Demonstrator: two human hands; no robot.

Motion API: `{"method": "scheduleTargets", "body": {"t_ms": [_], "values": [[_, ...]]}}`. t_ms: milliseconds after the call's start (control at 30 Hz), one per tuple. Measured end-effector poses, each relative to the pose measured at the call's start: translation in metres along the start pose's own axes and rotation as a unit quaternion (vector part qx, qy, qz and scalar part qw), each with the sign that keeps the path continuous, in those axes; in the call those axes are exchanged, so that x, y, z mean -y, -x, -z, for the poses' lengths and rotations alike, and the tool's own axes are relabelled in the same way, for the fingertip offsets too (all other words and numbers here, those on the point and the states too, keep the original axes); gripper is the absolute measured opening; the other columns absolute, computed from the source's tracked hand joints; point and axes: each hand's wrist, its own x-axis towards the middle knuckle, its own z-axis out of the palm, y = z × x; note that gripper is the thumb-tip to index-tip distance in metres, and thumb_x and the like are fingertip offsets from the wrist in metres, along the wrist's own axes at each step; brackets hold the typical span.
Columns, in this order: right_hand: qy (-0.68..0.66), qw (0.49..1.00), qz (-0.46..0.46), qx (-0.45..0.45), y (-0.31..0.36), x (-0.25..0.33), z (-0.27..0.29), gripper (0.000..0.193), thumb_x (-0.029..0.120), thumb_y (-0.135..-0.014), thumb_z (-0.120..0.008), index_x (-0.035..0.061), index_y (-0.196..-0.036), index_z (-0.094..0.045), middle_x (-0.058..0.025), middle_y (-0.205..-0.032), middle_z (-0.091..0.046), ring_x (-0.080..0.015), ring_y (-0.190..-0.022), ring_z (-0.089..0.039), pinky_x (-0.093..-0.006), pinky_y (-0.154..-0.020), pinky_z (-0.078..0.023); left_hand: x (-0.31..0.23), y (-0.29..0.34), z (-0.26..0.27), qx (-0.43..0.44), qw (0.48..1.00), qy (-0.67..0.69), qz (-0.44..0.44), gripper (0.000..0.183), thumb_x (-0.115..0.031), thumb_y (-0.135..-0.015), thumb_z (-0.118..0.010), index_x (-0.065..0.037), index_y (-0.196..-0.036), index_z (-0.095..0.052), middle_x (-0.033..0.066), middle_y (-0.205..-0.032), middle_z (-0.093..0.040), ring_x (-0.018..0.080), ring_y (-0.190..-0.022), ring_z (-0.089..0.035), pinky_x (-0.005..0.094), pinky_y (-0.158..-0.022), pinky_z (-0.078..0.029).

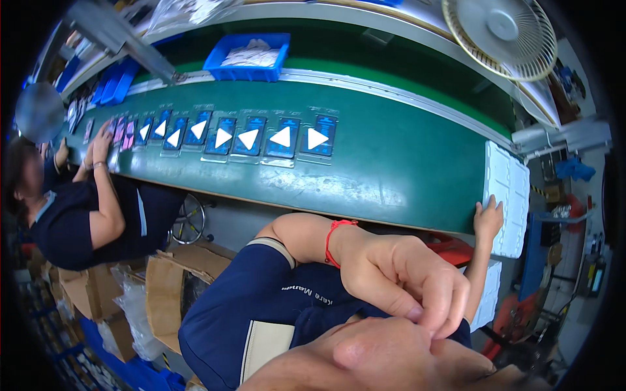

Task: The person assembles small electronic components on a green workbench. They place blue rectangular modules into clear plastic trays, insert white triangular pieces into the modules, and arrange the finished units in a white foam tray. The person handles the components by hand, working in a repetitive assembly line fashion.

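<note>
My left hand, with a red cord bracelet at the wrist, is raised close in at the lower middle. Its fingers are curled and thumb and forefinger pinched together; anything between them is hidden. Farther right, my right hand rests at the right end of the green table, touching the near left edge of a white moulded tray. Its fingers are stretched and a little apart. In a row on the table lie several flat clear packs with dark blue cards and white triangles, apart from both hands.
A blue bin of white pieces stands at the back. At the left, a co-worker reaches toward pink packs. A fan hangs upper right; cardboard boxes stand below, and another white tray sits lower right.
</note>
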Motion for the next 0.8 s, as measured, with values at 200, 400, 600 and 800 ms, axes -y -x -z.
{"method": "scheduleTargets", "body": {"t_ms": [200, 400, 600, 800], "values": [[-0.182, 0.981, 0.035, -0.050, -0.004, -0.028, -0.015, 0.041, 0.005, -0.076, -0.071, 0.0030, -0.116, -0.063, -0.0228, -0.100, -0.065, -0.0403, -0.095, -0.060, -0.0458, -0.086, -0.047, 0.040, -0.017, 0.003, 0.040, 0.998, 0.047, 0.027, 0.017, -0.004, -0.097, -0.048, -0.002, -0.098, -0.065, 0.0183, -0.098, -0.058, 0.0253, -0.081, -0.057, 0.0329, -0.068, -0.046], [-0.181, 0.977, 0.032, -0.105, -0.017, -0.039, 0.023, 0.036, 0.004, -0.075, -0.068, 0.0073, -0.111, -0.064, -0.0218, -0.094, -0.064, -0.0412, -0.092, -0.058, -0.0466, -0.085, -0.046, 0.056, -0.024, -0.003, 0.048, 0.990, 0.086, 0.098, 0.019, -0.003, -0.097, -0.045, -0.001, -0.097, -0.064, 0.0186, -0.100, -0.058, 0.0255, -0.083, -0.057, 0.0331, -0.071, -0.047], [-0.137, 0.979, -0.089, -0.119, 0.015, -0.090, 0.081, 0.035, 0.011, -0.076, -0.070, 0.0123, -0.111, -0.065, -0.0224, -0.092, -0.065, -0.0414, -0.090, -0.061, -0.0478, -0.083, -0.048, 0.066, -0.014, 0.021, 0.071, 0.980, -0.099, 0.158, 0.014, -0.003, -0.094, -0.051, -0.003, -0.090, -0.064, 0.0167, -0.099, -0.061, 0.0248, -0.084, -0.059, 0.0331, -0.075, -0.049], [0.039, 0.911, -0.405, -0.065, 0.113, -0.151, 0.003, 0.034, 0.024, -0.078, -0.070, 0.0123, -0.110, -0.068, -0.0218, -0.096, -0.067, -0.0403, -0.094, -0.063, -0.0482, -0.083, -0.052, 0.062, 0.034, 0.079, -0.251, 0.860, -0.377, 0.233, 0.007, 0.003, -0.089, -0.056, -0.003, -0.092, -0.059, 0.0104, -0.097, -0.061, 0.0173, -0.087, -0.058, 0.0303, -0.079, -0.048]]}}
